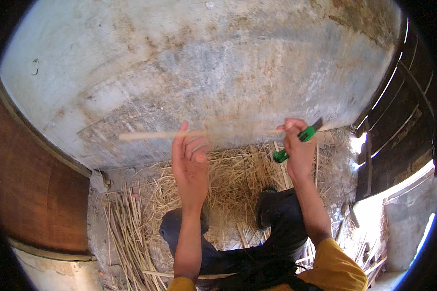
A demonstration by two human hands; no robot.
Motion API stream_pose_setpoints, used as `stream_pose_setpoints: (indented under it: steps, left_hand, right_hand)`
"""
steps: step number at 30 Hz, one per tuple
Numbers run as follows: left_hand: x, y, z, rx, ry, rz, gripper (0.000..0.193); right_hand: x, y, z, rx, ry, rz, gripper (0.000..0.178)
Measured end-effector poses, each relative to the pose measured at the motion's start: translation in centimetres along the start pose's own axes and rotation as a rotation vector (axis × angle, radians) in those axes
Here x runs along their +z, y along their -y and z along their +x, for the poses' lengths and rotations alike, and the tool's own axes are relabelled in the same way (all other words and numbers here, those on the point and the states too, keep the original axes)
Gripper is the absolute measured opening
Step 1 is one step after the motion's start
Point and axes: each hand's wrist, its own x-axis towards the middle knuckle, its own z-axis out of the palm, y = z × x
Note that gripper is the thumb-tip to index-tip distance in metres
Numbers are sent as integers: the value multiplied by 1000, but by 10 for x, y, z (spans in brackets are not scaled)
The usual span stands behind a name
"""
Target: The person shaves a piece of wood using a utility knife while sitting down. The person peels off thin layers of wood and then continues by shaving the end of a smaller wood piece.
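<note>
A long, thin pale bamboo strip (148, 136) is stretched level in front of me, smeared by motion along its middle. My left hand (192, 150) has the strip crossing it below the raised outer digit. Its other fingers curl loosely about the strip. At the strip's right end, my right hand (298, 143) pinches it with bent fingers. The same hand also grips a green utility knife (306, 134), whose dark blade points up and to the right. The knife's green rear end sticks out at the left of that hand.
Curly pale shavings (228, 179) cover the floor between and beyond my knees. A bundle of long strips (126, 233) lies at the left. A stained wall (218, 82) rises ahead, a brown wooden panel (39, 179) stands left, and dark slatted boards (398, 116) are at the right.
</note>
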Motion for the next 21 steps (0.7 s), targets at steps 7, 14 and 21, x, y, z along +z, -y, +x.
stream_pose_setpoints:
  steps: [7, 14, 21]
  left_hand:
    - [-28, -6, 4, -134, -44, -384, 40]
    - [-8, -7, -12, -534, 526, 95, 36]
    - [-9, -5, -12, -688, 962, 37, 32]
  right_hand:
    - [10, -2, -26, 47, 505, -451, 20]
    - [16, 33, -30, 41, 535, -256, 33]
    - [37, 43, -29, -34, 470, -179, 31]
